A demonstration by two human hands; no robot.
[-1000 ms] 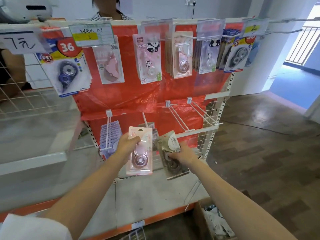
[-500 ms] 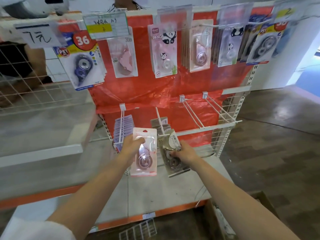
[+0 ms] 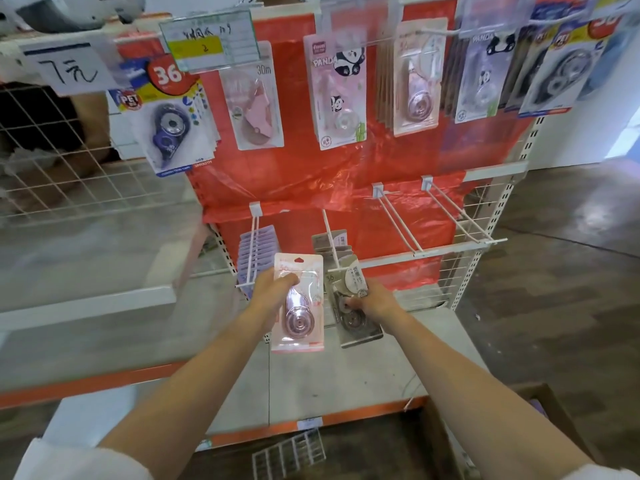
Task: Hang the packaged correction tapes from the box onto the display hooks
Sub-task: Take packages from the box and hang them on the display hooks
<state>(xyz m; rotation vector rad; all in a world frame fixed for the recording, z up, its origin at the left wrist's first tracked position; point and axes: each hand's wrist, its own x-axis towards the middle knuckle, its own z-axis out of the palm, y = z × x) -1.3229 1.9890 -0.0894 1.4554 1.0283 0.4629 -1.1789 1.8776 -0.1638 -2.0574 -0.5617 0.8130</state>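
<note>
Two bare white wire hooks (image 3: 446, 216) are sticking out right (plenty of room). Left hand (image 3: 273, 287) is gripping a pink carded correction tape (image 3: 298, 303); right hand (image 3: 375, 299) is pinching a grey-packaged one (image 3: 353, 317) beside it.

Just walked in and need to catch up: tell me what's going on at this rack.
A person is stocking a display rack with packaged correction tapes. The left hand holds a pink pack in front of the lower row. The right hand grips a grey pack at the tip of a lower hook that already carries similar packs. Two hooks to the right are bare. The cardboard box sits on the floor at lower right.
</note>
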